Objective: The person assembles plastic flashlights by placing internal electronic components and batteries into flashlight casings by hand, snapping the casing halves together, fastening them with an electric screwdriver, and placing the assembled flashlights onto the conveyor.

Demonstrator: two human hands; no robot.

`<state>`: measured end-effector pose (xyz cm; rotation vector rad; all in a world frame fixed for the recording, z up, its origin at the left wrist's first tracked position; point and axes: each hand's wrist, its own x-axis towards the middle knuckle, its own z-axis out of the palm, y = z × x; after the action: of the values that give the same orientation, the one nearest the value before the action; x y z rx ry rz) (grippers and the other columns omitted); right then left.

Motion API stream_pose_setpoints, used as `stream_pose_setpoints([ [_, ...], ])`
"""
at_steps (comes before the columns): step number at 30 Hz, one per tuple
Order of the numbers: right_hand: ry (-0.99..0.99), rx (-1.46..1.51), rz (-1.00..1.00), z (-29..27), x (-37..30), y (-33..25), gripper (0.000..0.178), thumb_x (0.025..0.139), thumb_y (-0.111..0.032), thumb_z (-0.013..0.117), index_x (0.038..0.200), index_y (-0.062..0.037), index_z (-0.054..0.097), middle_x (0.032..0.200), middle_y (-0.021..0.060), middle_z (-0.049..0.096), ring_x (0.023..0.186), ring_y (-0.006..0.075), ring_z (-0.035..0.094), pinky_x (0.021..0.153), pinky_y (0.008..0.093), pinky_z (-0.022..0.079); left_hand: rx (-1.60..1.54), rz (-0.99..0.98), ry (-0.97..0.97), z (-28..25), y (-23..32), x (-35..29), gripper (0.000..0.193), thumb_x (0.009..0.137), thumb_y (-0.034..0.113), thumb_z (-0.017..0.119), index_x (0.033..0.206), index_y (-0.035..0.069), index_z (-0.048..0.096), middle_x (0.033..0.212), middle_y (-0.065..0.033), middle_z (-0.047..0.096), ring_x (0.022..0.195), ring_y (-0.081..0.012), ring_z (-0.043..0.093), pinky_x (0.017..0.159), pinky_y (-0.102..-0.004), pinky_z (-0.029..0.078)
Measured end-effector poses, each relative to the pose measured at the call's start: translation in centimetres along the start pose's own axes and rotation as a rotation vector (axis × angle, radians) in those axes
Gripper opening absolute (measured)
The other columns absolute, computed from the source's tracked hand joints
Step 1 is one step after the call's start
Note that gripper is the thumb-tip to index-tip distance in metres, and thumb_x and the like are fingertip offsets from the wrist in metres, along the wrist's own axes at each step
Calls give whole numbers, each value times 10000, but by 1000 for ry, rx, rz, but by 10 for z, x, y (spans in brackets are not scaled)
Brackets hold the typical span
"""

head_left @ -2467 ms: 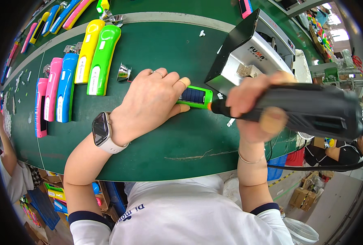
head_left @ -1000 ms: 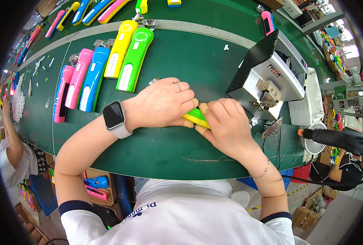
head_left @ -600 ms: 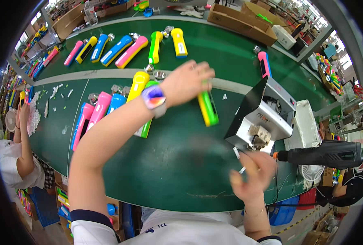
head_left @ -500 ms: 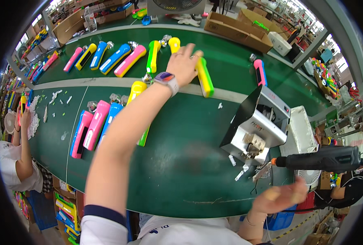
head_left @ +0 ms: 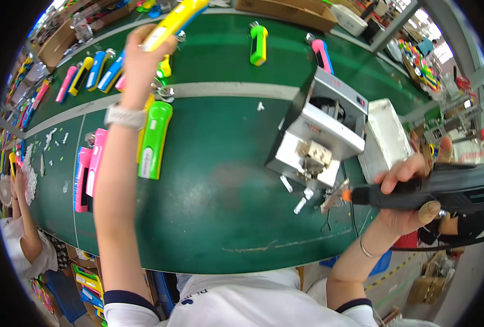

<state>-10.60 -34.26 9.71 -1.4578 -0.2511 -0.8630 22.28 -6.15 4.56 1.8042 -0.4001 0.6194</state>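
My left hand (head_left: 139, 65) is raised over the far green strip, closed round a yellow-and-blue plastic handle (head_left: 177, 23) that tilts up to the right. At the right, my right hand (head_left: 402, 188) grips a black electric screwdriver (head_left: 443, 188), fingers above it and thumb below; its orange tip (head_left: 347, 195) points left. Beneath my left forearm lie a green-and-yellow handle (head_left: 156, 140) and pink handles (head_left: 82, 180), some with shiny metallic parts at their ends. A silver metal machine (head_left: 329, 114) with a black side stands left of the screwdriver.
Along the far strip lie more handles, among them a green-and-yellow one (head_left: 259, 46) and a pink-and-blue one (head_left: 322, 56). A white foam box (head_left: 386, 136) stands beside the machine. White scraps (head_left: 300, 205) lie before it. Another person's hands (head_left: 17, 185) work at the far left.
My left hand has moved left and up from the far strip, now with the yellow-and-blue handle in it. My right hand has risen and closed round the electric screwdriver. The view has shifted.
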Motion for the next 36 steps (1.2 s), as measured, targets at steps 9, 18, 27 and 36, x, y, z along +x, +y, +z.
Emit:
stream_pose_setpoints([
  [9,5,-108,-23,51,14,38,420,925,-273,490,1229,-25,341,660,61,477,494,143,475,530,324,444,33,330,-348,-55,91,-112,559,713,136,786,1203,46,535,1086,-101,608,943,-208,614,790,-315,500],
  [18,18,33,92,53,5,50,885,803,-729,456,1325,-29,310,656,31,481,488,132,468,519,303,410,312,516,-1094,-5,89,-199,549,665,290,745,1137,87,551,1003,-58,571,933,-232,547,782,-339,461],
  [27,145,2,289,41,30,60,726,853,-663,455,1249,-54,435,687,18,458,548,114,431,570,291,384,202,423,-1181,-8,87,-192,467,662,245,753,1076,92,602,942,-54,581,880,-239,571,768,-360,475],
  [36,1,-147,124,54,22,42,636,899,-621,400,1183,-52,406,706,59,501,527,144,478,536,329,428,117,402,-1177,-6,91,-198,371,700,241,732,1028,99,633,958,-40,587,897,-237,556,779,-355,469],
])
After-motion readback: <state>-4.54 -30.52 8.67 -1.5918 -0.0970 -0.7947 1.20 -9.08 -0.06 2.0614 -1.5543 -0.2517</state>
